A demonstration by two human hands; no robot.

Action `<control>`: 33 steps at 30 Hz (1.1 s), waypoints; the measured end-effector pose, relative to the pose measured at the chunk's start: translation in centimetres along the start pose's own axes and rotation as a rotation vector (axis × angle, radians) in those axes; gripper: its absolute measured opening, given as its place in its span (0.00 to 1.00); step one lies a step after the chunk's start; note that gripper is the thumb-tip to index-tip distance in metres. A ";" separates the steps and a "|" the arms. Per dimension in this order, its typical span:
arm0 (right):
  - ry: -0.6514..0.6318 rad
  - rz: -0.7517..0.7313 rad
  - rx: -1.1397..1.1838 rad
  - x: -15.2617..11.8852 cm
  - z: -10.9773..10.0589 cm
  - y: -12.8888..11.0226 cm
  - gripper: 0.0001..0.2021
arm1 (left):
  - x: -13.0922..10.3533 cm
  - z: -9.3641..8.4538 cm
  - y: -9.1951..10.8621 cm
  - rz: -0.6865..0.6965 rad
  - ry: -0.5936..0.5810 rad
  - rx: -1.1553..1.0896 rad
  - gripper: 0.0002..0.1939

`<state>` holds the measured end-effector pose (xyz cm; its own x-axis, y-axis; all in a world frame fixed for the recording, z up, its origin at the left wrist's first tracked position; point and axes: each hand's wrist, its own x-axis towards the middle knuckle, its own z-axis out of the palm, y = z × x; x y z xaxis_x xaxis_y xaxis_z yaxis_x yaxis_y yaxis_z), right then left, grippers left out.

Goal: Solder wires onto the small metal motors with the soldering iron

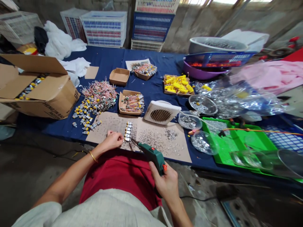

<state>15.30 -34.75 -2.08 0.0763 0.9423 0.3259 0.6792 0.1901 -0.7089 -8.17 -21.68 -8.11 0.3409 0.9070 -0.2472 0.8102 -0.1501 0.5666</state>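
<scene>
My right hand [167, 181] is wrapped round the grip of a green soldering gun [151, 154], whose tip points left at the near end of a row of small motors [127, 130]. These silver motors have yellow ends and stand in a line on a cardboard sheet [163, 135]. Just left of that row, my left hand [112, 139] rests with its fingers closed; their tips are beside the nearest motors, and anything between them is hidden. Dark specks and small bright bits lie scattered over the cardboard.
Behind the cardboard are loose motors [86, 113], a pile of wired parts [100, 93], a box of wired parts [131, 103] and a white vent fan [162, 112]. A large carton [47, 97] stands left. Bowls of metal bits [202, 142] and a green tray [255, 138] are right.
</scene>
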 end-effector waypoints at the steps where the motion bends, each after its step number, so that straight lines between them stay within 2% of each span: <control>1: -0.001 0.007 -0.006 0.0 0.0 0.0 0.15 | 0.0 0.0 0.1 -0.003 -0.004 0.000 0.10; 7: -0.021 0.058 -0.010 -0.1 -0.3 0.0 0.17 | -1.1 -1.2 -0.4 0.016 -0.019 0.002 0.11; 10: -0.011 0.140 -0.004 -0.1 -0.6 0.2 0.19 | -1.7 -2.0 -0.9 0.045 0.032 0.065 0.21; 12: 0.005 0.212 0.007 0.0 -0.8 0.4 0.21 | -1.3 -2.2 -1.0 0.057 -0.014 0.156 0.28; 13: 0.015 0.239 0.015 0.0 -1.0 0.5 0.22 | -0.9 -2.2 -0.9 0.060 -0.061 0.197 0.29; 16: 0.046 0.285 0.027 0.2 -1.4 0.7 0.24 | 0.3 -2.1 -0.4 0.081 -0.164 0.250 0.17; 19: 0.053 0.363 0.046 0.1 -2.0 0.9 0.25 | 0.7 -2.3 0.0 0.117 -0.199 0.153 0.08; 23: 0.076 0.461 0.081 0.3 -2.5 1.5 0.27 | 0.2 -2.2 0.2 0.043 -0.175 -0.054 0.10; 27: 0.087 0.450 0.109 1.2 -2.9 1.9 0.27 | 0.2 -2.2 0.8 0.019 -0.159 -0.051 0.13; 30: 0.105 0.468 0.122 1.8 -3.2 2.1 0.28 | 1.0 -4.0 1.9 0.074 -0.111 -0.050 0.15; 33: 0.135 0.490 0.128 2.2 -3.6 2.6 0.28 | 3.6 -7.6 3.3 0.134 0.031 0.007 0.16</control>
<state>19.88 -33.14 -0.97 0.4622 0.8867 0.0084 0.4459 -0.2242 -0.8666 -7.87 -15.89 -1.17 0.4314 0.8903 -0.1455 0.7619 -0.2731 0.5873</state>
